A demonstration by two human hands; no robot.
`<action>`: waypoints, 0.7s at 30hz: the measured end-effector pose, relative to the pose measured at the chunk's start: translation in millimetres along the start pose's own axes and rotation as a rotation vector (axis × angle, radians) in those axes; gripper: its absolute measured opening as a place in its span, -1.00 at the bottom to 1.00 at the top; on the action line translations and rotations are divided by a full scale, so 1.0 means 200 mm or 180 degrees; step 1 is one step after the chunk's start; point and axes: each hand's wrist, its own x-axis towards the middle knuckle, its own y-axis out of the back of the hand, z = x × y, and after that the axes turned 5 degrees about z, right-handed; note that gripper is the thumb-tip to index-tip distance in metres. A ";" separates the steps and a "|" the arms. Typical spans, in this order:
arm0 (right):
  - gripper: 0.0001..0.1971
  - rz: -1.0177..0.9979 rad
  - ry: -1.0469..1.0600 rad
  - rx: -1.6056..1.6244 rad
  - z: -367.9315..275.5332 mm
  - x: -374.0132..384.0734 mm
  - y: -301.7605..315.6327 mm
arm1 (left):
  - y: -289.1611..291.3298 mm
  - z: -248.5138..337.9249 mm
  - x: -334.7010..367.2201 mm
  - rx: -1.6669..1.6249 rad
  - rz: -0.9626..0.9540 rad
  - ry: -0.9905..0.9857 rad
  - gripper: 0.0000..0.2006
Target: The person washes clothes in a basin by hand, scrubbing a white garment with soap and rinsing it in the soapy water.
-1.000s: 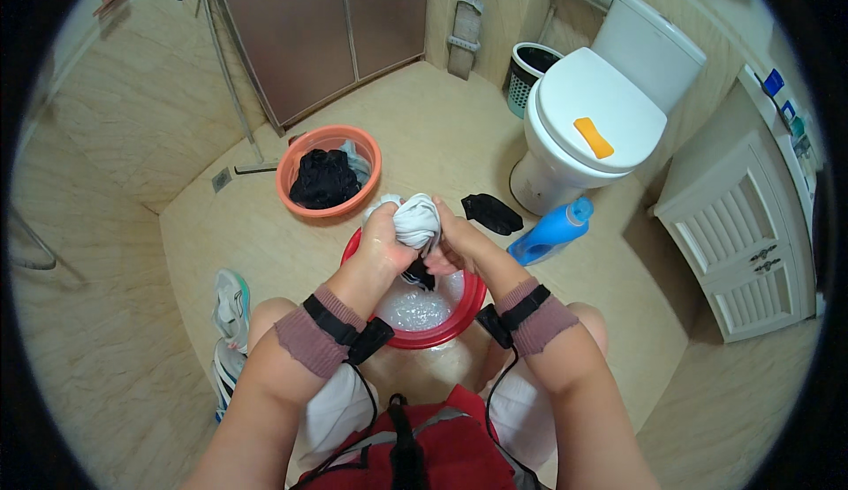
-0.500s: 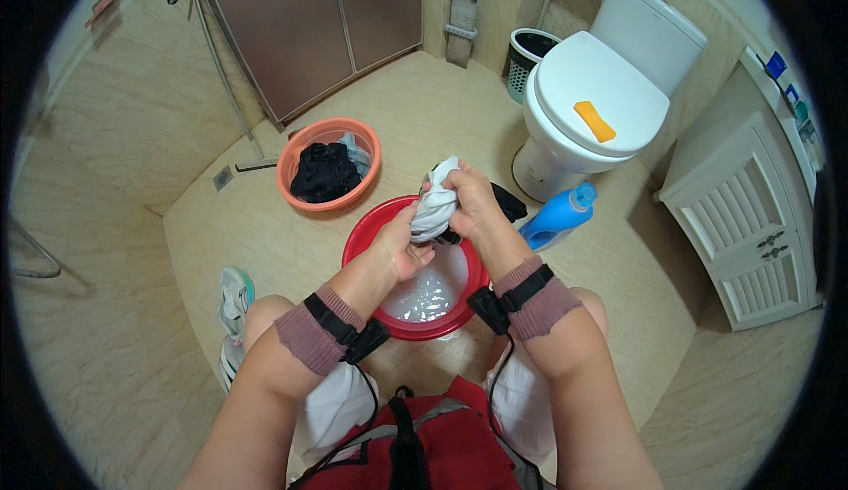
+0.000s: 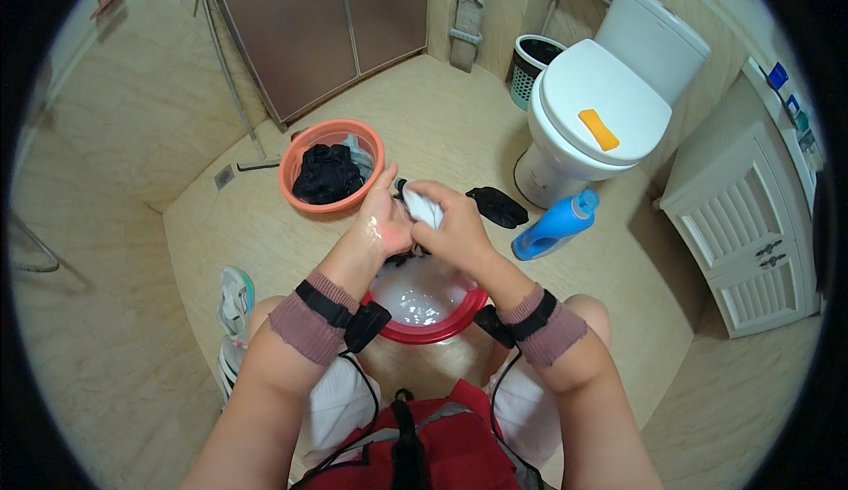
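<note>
In front of me, my right hand is closed around a bunched, wet white cloth with dark parts. The kind of garment cannot be made out. Beside it, my left hand is turned palm up with fingers stretched out, its wet palm close against the cloth. Both hands are above a red basin of cloudy, soapy water. Some dark fabric shows at the basin's far side, below the hands, which hide much of it.
An orange basin with dark and grey clothes sits far left. Right of the red basin are a black cloth item and a blue bottle. Beyond stand a toilet, a bin and a white cabinet. Shoes lie left.
Both hands have lifted the cloth away from the water, the left going farther out. My left hand has turned palm up and opened, while the cloth is now bunched in my right.
</note>
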 end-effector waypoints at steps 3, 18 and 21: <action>-0.63 -0.0157 0.0254 -0.0213 -0.12 -0.06 0.03 | -0.02 -0.01 0.00 -0.0042 0.0105 -0.0271 -0.40; -0.81 0.0766 -0.0371 -0.0540 0.01 0.06 -0.04 | 0.03 -0.14 0.02 0.0432 0.0373 -0.0837 -0.81; -0.81 0.0657 0.0580 -0.0535 -0.13 -0.06 -0.12 | 0.24 -0.04 0.08 0.0437 -0.0519 -0.0409 -0.81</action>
